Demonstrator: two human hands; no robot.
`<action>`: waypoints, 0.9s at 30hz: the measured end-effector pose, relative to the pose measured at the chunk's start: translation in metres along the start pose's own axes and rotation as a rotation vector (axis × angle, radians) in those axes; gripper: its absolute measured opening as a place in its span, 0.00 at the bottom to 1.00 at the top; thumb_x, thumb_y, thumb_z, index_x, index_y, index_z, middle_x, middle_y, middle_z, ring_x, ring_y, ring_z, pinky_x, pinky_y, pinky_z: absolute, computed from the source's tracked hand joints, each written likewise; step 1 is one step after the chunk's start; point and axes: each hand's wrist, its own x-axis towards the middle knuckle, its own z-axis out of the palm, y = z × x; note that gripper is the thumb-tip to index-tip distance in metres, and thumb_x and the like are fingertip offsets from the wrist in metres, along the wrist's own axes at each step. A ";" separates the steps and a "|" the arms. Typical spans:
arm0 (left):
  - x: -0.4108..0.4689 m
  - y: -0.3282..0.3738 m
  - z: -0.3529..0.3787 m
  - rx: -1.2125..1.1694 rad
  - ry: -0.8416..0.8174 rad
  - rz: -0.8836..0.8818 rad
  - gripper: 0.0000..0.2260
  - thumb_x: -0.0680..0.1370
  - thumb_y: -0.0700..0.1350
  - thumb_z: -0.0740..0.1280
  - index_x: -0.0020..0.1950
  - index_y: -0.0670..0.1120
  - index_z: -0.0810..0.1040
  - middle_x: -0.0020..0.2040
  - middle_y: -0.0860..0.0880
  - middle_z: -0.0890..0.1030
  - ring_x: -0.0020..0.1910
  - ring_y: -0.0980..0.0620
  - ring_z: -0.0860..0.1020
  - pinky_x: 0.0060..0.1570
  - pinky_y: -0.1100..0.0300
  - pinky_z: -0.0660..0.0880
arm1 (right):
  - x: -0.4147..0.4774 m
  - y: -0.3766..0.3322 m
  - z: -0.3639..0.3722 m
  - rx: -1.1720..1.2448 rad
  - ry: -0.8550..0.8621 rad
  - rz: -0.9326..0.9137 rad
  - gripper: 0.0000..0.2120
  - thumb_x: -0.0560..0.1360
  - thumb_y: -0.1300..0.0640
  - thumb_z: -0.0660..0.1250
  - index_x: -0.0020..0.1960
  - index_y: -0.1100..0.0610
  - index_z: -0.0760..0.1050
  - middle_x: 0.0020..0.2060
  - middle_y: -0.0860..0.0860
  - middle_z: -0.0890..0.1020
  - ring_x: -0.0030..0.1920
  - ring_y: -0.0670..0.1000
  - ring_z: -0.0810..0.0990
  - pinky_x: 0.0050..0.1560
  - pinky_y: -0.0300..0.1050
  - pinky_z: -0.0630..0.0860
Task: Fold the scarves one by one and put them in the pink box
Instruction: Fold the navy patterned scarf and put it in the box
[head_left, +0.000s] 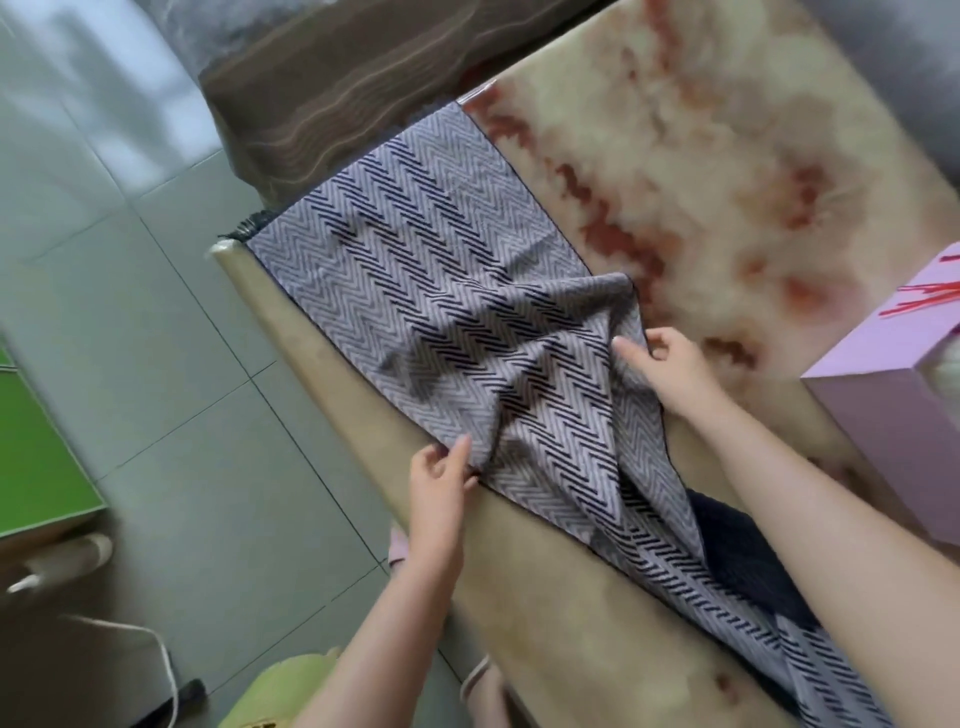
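A grey scarf (415, 249) with a dark zigzag pattern lies stretched across the marble-patterned table (701, 156), its near end trailing off toward me. My left hand (441, 483) pinches the scarf's near edge by the table's front rim. My right hand (670, 369) grips the opposite edge, where the cloth bunches into folds. The pink box (883, 415) stands at the right edge of the view, beside my right forearm. A dark cloth (743, 561) shows under the scarf's trailing end.
A brown patterned cloth (311, 104) lies at the table's far end. Grey floor tiles (156, 364) fill the left side. A green surface (31, 467) is at far left, and a white cable (156, 649) runs on the floor.
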 end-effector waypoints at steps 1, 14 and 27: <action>-0.002 -0.008 0.004 0.075 0.029 0.059 0.12 0.77 0.45 0.67 0.57 0.41 0.73 0.46 0.49 0.76 0.45 0.52 0.76 0.51 0.60 0.73 | -0.010 0.006 -0.003 0.002 -0.046 0.009 0.21 0.74 0.51 0.69 0.61 0.63 0.72 0.51 0.54 0.77 0.49 0.50 0.74 0.46 0.38 0.68; -0.010 -0.031 -0.003 0.044 0.236 0.186 0.17 0.80 0.55 0.60 0.52 0.39 0.69 0.49 0.43 0.76 0.50 0.47 0.74 0.51 0.56 0.70 | -0.032 0.069 -0.036 0.077 0.186 -0.034 0.12 0.75 0.51 0.69 0.48 0.60 0.76 0.40 0.54 0.78 0.44 0.54 0.76 0.42 0.42 0.67; -0.062 -0.088 0.007 0.116 0.163 0.295 0.07 0.78 0.43 0.66 0.40 0.44 0.74 0.37 0.51 0.78 0.40 0.53 0.75 0.45 0.54 0.72 | -0.081 0.142 -0.058 0.026 0.000 -0.081 0.07 0.75 0.58 0.69 0.45 0.62 0.78 0.40 0.57 0.82 0.40 0.51 0.77 0.40 0.44 0.67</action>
